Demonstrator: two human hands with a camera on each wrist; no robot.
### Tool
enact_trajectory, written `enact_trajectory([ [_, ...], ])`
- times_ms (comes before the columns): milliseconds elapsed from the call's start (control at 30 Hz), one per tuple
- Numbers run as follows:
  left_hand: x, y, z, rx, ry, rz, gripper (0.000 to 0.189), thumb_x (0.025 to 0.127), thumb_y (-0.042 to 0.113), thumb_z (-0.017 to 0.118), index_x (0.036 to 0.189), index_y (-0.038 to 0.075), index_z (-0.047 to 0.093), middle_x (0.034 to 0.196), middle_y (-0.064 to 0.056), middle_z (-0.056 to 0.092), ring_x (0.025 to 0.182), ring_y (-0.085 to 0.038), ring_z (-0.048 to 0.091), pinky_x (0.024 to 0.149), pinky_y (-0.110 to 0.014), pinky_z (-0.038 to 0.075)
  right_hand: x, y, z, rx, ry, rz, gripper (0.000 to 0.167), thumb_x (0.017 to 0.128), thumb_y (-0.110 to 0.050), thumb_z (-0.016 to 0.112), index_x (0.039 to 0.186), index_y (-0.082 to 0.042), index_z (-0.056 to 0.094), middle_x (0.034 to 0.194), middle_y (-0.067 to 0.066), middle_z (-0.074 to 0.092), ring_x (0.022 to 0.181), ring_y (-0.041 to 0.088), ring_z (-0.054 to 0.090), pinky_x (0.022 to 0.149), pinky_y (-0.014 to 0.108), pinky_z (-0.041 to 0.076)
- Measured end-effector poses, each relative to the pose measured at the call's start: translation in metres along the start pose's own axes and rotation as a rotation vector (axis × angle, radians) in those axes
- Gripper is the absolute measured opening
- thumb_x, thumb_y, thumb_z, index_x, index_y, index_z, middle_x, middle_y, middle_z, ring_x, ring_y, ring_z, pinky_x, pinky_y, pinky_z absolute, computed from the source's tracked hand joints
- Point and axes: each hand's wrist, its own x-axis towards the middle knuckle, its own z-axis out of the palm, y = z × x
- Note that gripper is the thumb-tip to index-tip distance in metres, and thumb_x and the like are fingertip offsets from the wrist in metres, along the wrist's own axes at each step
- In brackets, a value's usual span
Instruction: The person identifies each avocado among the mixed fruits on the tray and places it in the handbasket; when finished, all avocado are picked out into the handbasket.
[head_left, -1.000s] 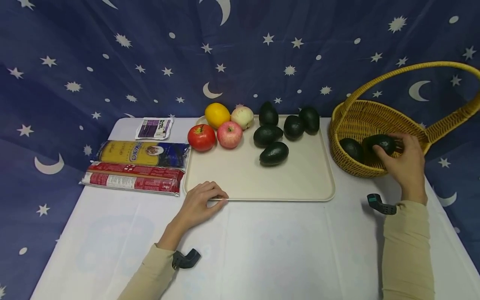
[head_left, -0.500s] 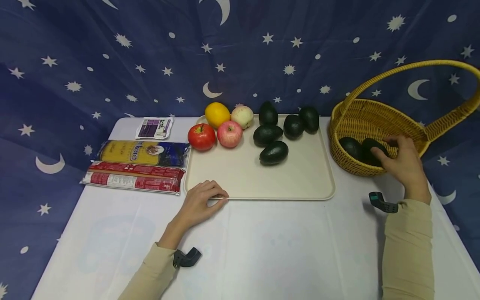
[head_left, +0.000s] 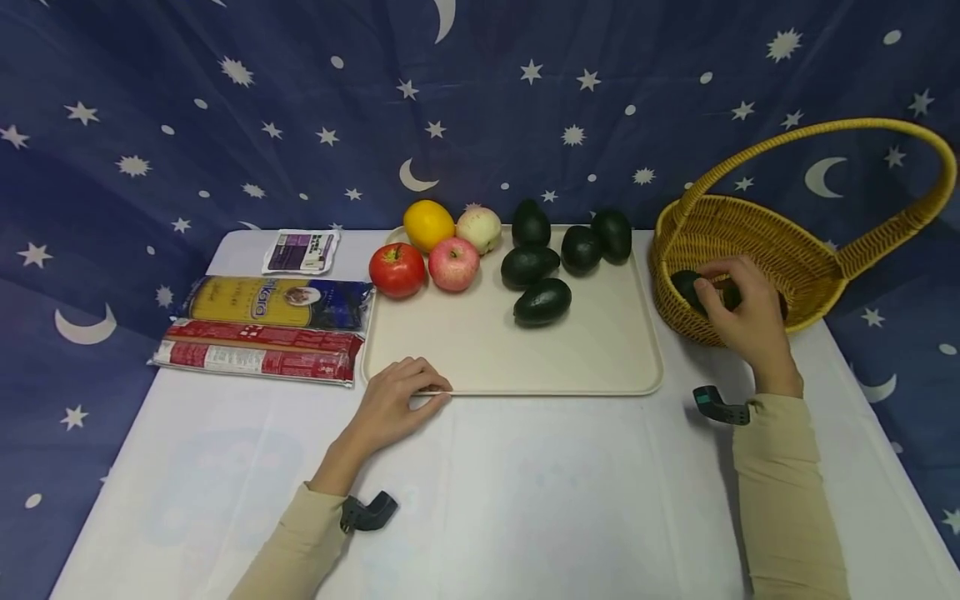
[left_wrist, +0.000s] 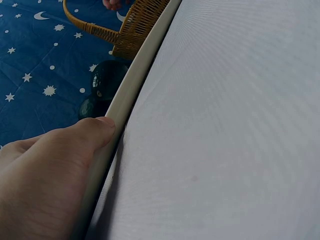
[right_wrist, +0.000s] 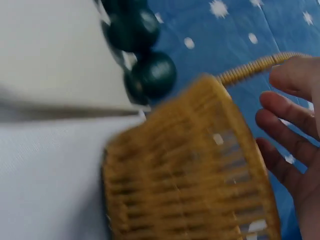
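Observation:
My left hand holds the near rim of the cream tray, its thumb lying along the edge in the left wrist view. My right hand hovers at the wicker basket, fingers spread and loosely bent with nothing between them, as the right wrist view shows. Inside the basket lie dark green avocados, partly hidden behind that hand. Several more avocados sit on the tray's right half. At its back left are a tomato, a pink apple, a yellow fruit and a pale round fruit.
Left of the tray lie a yellow-and-blue pasta pack, red packs and a small purple-and-white packet. The basket's tall handle arches over its opening. A starry blue cloth hangs behind the white table.
My right hand let go of an avocado in the basket, then shifted left over the avocados there. The view turned slightly. My left hand stays on the tray rim.

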Motion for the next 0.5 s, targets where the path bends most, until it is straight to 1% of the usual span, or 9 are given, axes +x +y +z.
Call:
enact_trajectory([
  [133, 0.001, -0.001, -0.001, 0.0, 0.011, 0.012, 0.007, 0.083, 0.03, 0.071, 0.089, 0.027, 0.07, 0.087, 0.016, 0.06, 0.079, -0.003, 0.052, 0.069, -0.024, 0.04, 0.002, -0.01, 0.016, 0.053, -0.028, -0.102, 0.017, 0.086, -0.001, 0.063, 0.103, 0.0, 0.064, 0.099, 0.011, 0.061, 0.089, 0.005, 0.051, 0.08, 0.012, 0.038],
  [267, 0.0, -0.002, 0.0, 0.0, 0.016, 0.017, 0.007, 0.083, 0.03, 0.072, 0.089, 0.027, 0.07, 0.087, 0.016, 0.06, 0.078, -0.002, 0.051, 0.068, -0.023, 0.04, 0.002, -0.019, 0.033, 0.077, -0.082, -0.151, 0.018, 0.084, 0.001, 0.065, 0.102, -0.003, 0.065, 0.1, 0.01, 0.061, 0.09, 0.01, 0.053, 0.082, 0.013, 0.038],
  [333, 0.0, -0.002, 0.0, -0.002, 0.011, 0.01, 0.007, 0.083, 0.031, 0.071, 0.089, 0.027, 0.07, 0.087, 0.016, 0.06, 0.078, -0.002, 0.051, 0.068, -0.023, 0.041, 0.003, -0.023, 0.041, 0.079, -0.117, -0.182, 0.02, 0.083, 0.001, 0.066, 0.102, -0.004, 0.064, 0.102, 0.009, 0.061, 0.09, 0.014, 0.053, 0.081, 0.015, 0.038],
  [433, -0.001, -0.002, 0.0, -0.002, 0.004, 0.002, 0.007, 0.084, 0.032, 0.07, 0.09, 0.028, 0.07, 0.087, 0.016, 0.06, 0.079, -0.002, 0.052, 0.069, -0.024, 0.041, 0.003, -0.031, 0.054, 0.083, -0.176, -0.229, 0.025, 0.081, 0.001, 0.069, 0.104, -0.005, 0.063, 0.108, 0.007, 0.061, 0.097, 0.015, 0.054, 0.082, 0.019, 0.041],
  [500, 0.0, -0.002, 0.001, -0.007, 0.002, -0.001, 0.007, 0.084, 0.032, 0.07, 0.09, 0.028, 0.07, 0.088, 0.016, 0.06, 0.079, -0.002, 0.052, 0.069, -0.024, 0.041, 0.004, -0.036, 0.062, 0.097, -0.221, -0.262, 0.03, 0.08, 0.001, 0.07, 0.108, -0.005, 0.062, 0.114, 0.009, 0.06, 0.103, 0.016, 0.053, 0.081, 0.026, 0.043],
])
